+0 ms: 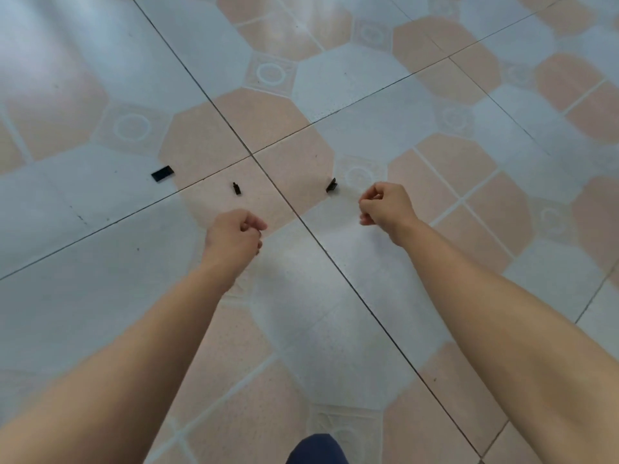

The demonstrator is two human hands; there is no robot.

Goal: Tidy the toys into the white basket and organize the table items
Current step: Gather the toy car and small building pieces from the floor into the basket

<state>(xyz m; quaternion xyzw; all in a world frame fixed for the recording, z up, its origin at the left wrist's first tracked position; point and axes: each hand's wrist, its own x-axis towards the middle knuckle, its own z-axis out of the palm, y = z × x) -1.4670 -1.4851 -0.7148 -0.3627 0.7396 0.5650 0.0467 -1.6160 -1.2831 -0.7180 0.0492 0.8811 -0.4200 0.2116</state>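
Observation:
Three small black toy pieces lie on the tiled floor ahead of me. A flat black rectangular piece (162,173) is farthest left. A tiny black piece (236,188) lies just beyond my left hand (234,234). A black angled piece (332,185) sits a little left of my right hand (385,209). Both hands hover above the floor with fingers curled into loose fists, and nothing shows in either. No basket or table is in view.
The floor (335,279) is glossy tile in peach and pale grey with dark grout lines crossing near the middle. A dark blue bit of clothing (318,450) shows at the bottom edge.

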